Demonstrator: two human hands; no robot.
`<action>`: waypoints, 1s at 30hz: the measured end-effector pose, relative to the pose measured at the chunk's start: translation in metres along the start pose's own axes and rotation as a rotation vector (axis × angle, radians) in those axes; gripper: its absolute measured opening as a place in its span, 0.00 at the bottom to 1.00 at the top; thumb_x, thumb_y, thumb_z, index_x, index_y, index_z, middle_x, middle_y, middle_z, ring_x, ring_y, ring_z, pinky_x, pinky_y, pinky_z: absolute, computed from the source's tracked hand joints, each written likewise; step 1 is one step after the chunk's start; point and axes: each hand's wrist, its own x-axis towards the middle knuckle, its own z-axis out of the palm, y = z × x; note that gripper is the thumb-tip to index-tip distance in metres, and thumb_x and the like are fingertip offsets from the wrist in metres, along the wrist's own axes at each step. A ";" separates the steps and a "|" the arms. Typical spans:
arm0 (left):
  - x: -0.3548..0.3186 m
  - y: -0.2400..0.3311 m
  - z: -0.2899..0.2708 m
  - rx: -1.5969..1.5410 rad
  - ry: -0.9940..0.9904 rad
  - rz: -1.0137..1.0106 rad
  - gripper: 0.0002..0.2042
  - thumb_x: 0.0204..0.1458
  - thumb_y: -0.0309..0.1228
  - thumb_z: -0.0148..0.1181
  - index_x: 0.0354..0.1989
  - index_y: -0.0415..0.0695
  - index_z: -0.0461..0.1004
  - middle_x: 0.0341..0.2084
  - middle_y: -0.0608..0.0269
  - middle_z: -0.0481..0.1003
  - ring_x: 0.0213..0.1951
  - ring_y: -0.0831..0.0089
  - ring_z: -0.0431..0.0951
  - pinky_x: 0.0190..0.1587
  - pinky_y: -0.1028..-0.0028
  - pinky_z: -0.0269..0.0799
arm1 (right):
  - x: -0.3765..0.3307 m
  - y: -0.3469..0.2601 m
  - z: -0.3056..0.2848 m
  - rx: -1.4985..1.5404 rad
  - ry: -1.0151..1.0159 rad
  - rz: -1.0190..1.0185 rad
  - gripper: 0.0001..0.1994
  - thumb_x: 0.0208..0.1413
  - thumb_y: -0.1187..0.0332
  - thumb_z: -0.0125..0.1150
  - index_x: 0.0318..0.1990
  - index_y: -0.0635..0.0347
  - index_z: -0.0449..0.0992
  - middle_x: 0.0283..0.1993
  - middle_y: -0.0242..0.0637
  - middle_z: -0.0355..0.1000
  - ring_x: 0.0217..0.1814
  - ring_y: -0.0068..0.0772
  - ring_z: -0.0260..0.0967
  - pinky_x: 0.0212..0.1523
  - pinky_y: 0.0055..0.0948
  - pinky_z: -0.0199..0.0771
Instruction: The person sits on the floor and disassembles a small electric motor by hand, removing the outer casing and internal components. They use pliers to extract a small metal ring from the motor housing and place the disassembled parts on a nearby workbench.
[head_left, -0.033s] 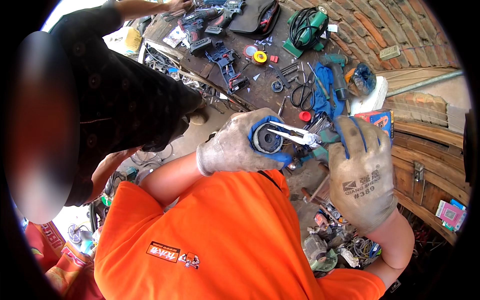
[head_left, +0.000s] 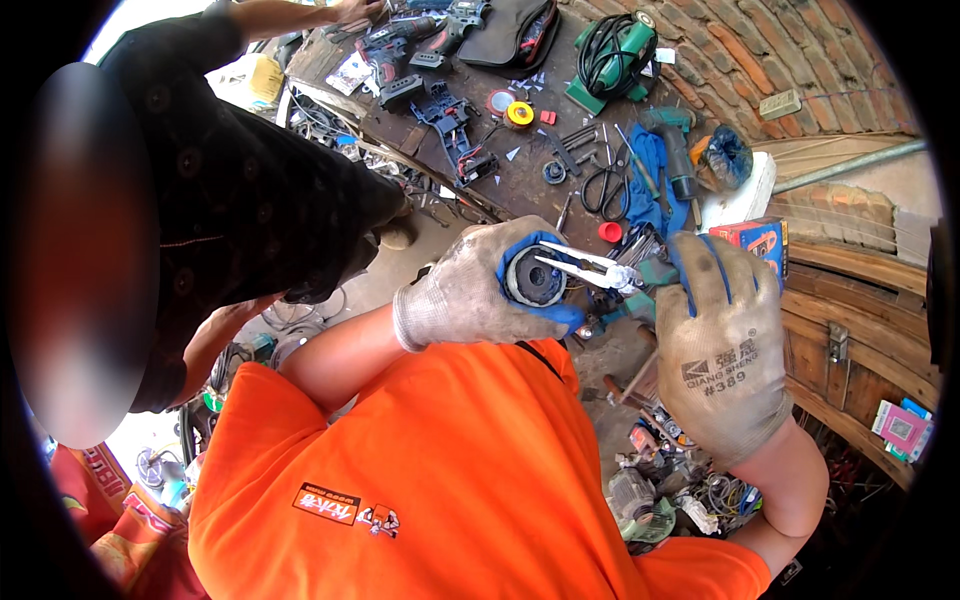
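Note:
My left hand [head_left: 470,285], in a grey work glove with a blue palm, is closed round a short dark cylindrical part [head_left: 537,277] with a round hole in its face. Gripped in my gloved right hand [head_left: 725,345] are long-nose pliers [head_left: 622,278] with green handles. Their two slim jaws are apart and reach across the face of the part; whether the tips touch it I cannot tell. The right fingers curl over the handles and hide part of them.
Beyond my hands a workbench [head_left: 520,190] bears cordless drills [head_left: 385,55], scissors [head_left: 605,190], a blue cloth [head_left: 650,180] and a green machine [head_left: 615,60] with coiled cable. At left stands another person [head_left: 230,190] in dark clothes. Loose machine parts [head_left: 650,490] lie low at right.

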 end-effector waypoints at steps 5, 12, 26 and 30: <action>0.003 0.013 -0.003 -0.074 -0.060 -0.223 0.28 0.39 0.36 0.81 0.47 0.40 0.76 0.35 0.62 0.81 0.38 0.75 0.81 0.44 0.71 0.78 | -0.005 -0.009 0.019 -0.107 0.022 0.017 0.10 0.46 0.70 0.62 0.34 0.69 0.80 0.54 0.51 0.72 0.56 0.51 0.69 0.54 0.51 0.66; 0.007 0.009 0.001 -0.267 -0.025 -0.229 0.27 0.40 0.35 0.81 0.47 0.38 0.76 0.36 0.65 0.80 0.39 0.80 0.78 0.45 0.74 0.76 | -0.009 -0.014 0.030 -0.105 0.081 0.032 0.10 0.48 0.70 0.62 0.34 0.70 0.80 0.52 0.50 0.71 0.53 0.52 0.68 0.51 0.52 0.68; 0.012 -0.010 0.003 -0.235 -0.102 -0.168 0.30 0.38 0.29 0.81 0.52 0.39 0.74 0.40 0.63 0.81 0.42 0.80 0.79 0.49 0.73 0.76 | -0.022 0.002 0.051 0.102 0.107 0.078 0.14 0.40 0.72 0.67 0.38 0.65 0.76 0.58 0.49 0.67 0.57 0.54 0.66 0.53 0.52 0.68; 0.013 -0.021 0.007 -0.179 -0.043 -0.076 0.28 0.38 0.36 0.81 0.48 0.39 0.76 0.37 0.63 0.80 0.38 0.75 0.79 0.44 0.71 0.78 | -0.028 0.005 0.061 0.132 0.115 0.123 0.17 0.42 0.72 0.68 0.41 0.65 0.76 0.58 0.49 0.66 0.57 0.55 0.65 0.55 0.53 0.66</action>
